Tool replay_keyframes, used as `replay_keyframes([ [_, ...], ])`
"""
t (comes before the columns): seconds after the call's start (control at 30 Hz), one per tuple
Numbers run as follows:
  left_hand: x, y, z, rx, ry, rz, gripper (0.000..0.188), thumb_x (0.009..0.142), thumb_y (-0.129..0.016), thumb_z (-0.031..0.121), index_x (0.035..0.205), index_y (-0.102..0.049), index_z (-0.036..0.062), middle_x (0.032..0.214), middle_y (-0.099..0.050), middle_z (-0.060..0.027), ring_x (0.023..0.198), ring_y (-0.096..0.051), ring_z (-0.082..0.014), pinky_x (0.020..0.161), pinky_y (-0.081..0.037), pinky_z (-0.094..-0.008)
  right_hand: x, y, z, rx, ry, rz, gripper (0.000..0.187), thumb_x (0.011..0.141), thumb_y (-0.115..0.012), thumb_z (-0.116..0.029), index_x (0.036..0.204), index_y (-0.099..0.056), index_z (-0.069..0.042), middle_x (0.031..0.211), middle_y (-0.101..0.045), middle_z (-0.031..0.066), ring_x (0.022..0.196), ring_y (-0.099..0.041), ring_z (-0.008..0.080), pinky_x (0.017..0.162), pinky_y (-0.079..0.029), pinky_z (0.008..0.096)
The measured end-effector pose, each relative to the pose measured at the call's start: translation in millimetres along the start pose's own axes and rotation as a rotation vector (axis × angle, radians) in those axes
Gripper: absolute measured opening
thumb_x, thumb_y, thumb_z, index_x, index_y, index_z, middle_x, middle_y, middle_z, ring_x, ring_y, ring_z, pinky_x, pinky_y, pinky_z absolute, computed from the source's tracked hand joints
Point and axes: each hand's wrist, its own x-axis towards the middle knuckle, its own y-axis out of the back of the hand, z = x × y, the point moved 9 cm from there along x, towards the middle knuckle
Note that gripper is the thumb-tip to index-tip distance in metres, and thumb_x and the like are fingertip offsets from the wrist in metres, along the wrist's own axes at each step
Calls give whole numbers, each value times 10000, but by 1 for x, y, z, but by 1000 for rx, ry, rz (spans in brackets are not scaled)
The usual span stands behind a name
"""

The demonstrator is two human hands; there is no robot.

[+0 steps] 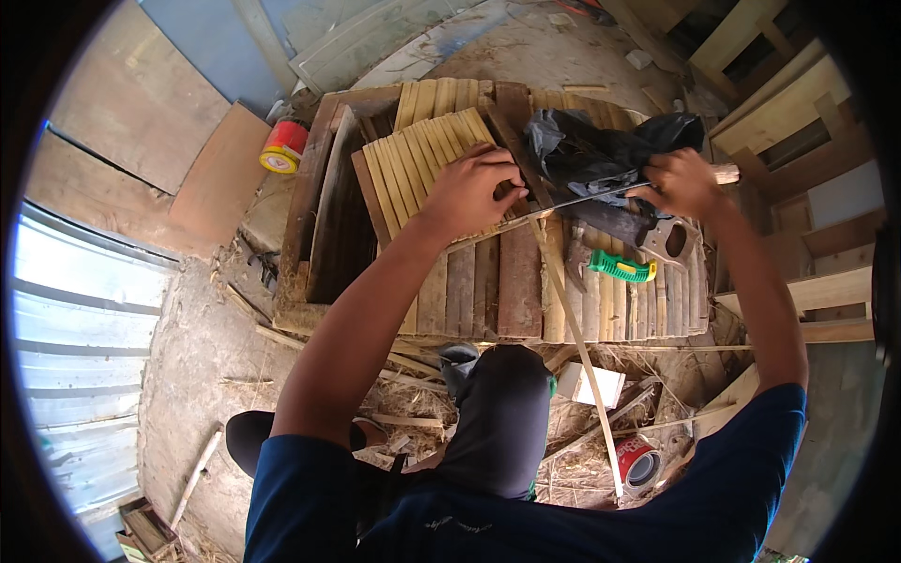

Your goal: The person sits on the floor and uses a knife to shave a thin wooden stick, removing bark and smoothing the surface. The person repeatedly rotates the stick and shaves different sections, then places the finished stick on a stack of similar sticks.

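Note:
My right hand (683, 183) is closed around a long, narrow-bladed knife (601, 193); a pale wooden handle end sticks out to its right. The blade points left across the bench. My left hand (479, 192) is near the blade's tip, thumb and fingers curled together; what they hold, if anything, is hidden. Below it a thin wooden strip (469, 242) lies slantwise over the slats. Another long wooden strip (579, 347) runs from the blade's tip over the bench's near edge. A hammer with a green handle (621, 266) and a handsaw (668, 241) lie below my right hand.
The slatted wooden bench (519, 300) carries stacked pale slats (413, 164) and a black plastic bag (582, 150). A red and yellow can (283, 146) stands left of it. Wooden frames (798, 122) line the right; a red can (639, 464) lies among shavings.

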Motion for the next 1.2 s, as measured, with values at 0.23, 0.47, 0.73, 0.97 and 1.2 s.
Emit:
replay_keyframes([
  [0.23,0,0,-1,-5,-12,21,136,871,-788,215,856,-721,98,932,-674,3,1059,-645,-243,842,-586,-412,4,0,2,1,-2,19,485,896,-686,-557,806,-727,-82,870,-680,60,840,-681,287,779,-502,399],
  [0.47,-1,1,1,-2,-26,29,134,875,-780,216,855,-721,97,926,-668,-4,1055,-645,-245,834,-585,-414,10,3,0,4,10,-14,546,932,-623,-601,769,-723,-90,810,-675,56,809,-695,283,760,-524,404],
  [0.73,1,0,0,-4,0,-11,131,875,-786,214,875,-723,99,954,-679,-6,1098,-645,-245,872,-578,-412,7,-5,2,31,8,-26,480,891,-701,-538,777,-715,-71,804,-643,64,794,-676,301,727,-505,408],
  [0.97,1,-3,-3,4,14,-52,150,888,-791,215,904,-719,84,1033,-714,-14,1210,-638,-251,940,-563,-420,7,-11,-9,76,-14,-9,455,896,-713,-480,770,-708,-43,799,-649,90,765,-671,335,691,-519,441],
  [1.2,0,-2,-5,-45,1,-14,188,897,-769,284,881,-751,97,987,-697,-1,1111,-642,-235,911,-570,-405,-62,27,32,362,-344,267,383,942,-727,-384,805,-716,-27,747,-650,169,676,-641,406,585,-489,456],
])
